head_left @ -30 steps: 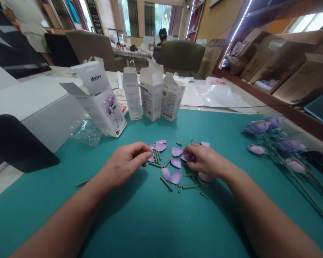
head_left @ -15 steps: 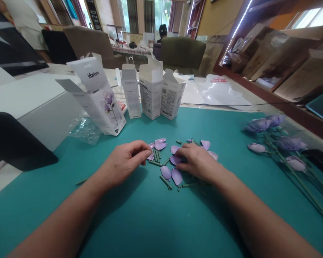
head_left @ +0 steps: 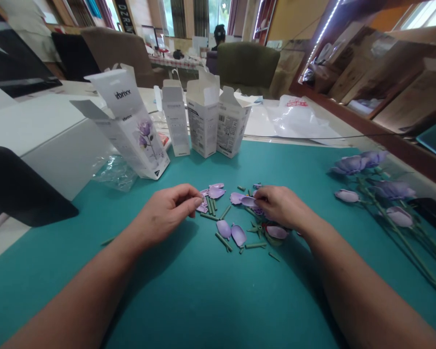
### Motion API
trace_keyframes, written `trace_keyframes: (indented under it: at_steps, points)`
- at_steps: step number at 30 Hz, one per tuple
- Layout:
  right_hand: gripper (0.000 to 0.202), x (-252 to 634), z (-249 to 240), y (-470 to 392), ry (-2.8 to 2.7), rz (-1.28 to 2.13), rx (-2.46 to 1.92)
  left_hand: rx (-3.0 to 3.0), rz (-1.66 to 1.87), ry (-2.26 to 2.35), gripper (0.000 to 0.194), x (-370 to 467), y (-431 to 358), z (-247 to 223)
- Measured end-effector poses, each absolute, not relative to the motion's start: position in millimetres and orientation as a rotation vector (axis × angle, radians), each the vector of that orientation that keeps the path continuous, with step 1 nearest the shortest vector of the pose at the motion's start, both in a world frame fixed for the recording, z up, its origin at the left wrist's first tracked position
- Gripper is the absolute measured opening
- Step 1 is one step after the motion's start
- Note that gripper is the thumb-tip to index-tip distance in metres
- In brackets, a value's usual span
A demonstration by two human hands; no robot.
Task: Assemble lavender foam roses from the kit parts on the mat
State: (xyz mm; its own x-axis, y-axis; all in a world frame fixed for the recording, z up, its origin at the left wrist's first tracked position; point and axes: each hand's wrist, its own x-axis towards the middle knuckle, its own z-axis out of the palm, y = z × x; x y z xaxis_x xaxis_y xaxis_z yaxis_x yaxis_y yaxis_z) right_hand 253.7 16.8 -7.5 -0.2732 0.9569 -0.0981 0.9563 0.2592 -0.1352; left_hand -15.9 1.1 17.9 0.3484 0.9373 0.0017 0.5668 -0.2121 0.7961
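Observation:
My left hand (head_left: 169,209) is pinched just left of the loose flower parts. Whatever its fingertips hold, if anything, is too small to make out. My right hand (head_left: 284,206) grips a lilac plastic petal (head_left: 249,201) between thumb and fingers, above the right side of the pile. Around the hands lie a pair of petals (head_left: 239,235), short green stem pieces (head_left: 211,207) and a star-shaped green sepal (head_left: 256,229). Below the right hand, a pale petal (head_left: 277,232) rests beside the sepal, and other parts there are partly covered.
Opened white boxes (head_left: 203,123) stand along the back of the green mat (head_left: 210,300). A taller flower-print box (head_left: 145,140) leans beside clear plastic wrap (head_left: 116,173). Finished purple flowers (head_left: 350,165) on stems lie at right. A black tablet-like object (head_left: 25,189) stands at left. A person sits far back.
My right hand has lifted and shifted right, now with a petal in its fingers, uncovering the sepal and pieces beneath. My left hand has barely moved.

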Motion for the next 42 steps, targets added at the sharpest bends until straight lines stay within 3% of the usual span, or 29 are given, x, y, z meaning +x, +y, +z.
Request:
trace_keyframes:
  at_steps: [5, 8, 13, 17, 24, 32, 38, 42]
  points:
    - [0.023, 263, -5, 16, -2.402, 0.334, -2.063, 1.891, 0.647, 1.310, 0.029, -15, 0, 21]
    - [0.024, 261, -6, 15, -2.340, 0.212, -2.062, 1.884, 0.653, 1.306, 0.029, -14, -1, 23]
    - [0.028, 225, -13, 18, -2.473, 0.117, -1.563, 1.874, 0.679, 1.299, 0.028, -15, 0, 22]
    - [0.048, 187, -21, 25, -2.692, 0.157, -1.238, 1.885, 0.700, 1.314, 0.028, -19, 3, 19]
    - [0.019, 193, -26, 32, -2.691, 0.178, -1.377, 1.858, 0.752, 1.268, 0.025, -20, 1, 19]
    - [0.020, 223, -25, 27, -2.648, 0.171, -1.536, 1.840, 0.815, 1.356, 0.024, -31, 8, 22]
    - [0.028, 192, -9, 32, -2.624, 0.151, -1.438, 1.840, 0.912, 1.468, 0.024, -46, 18, 20]
    - [0.023, 170, -1, 31, -2.741, 0.285, -1.333, 1.862, 0.899, 1.510, 0.024, -46, 19, 18]
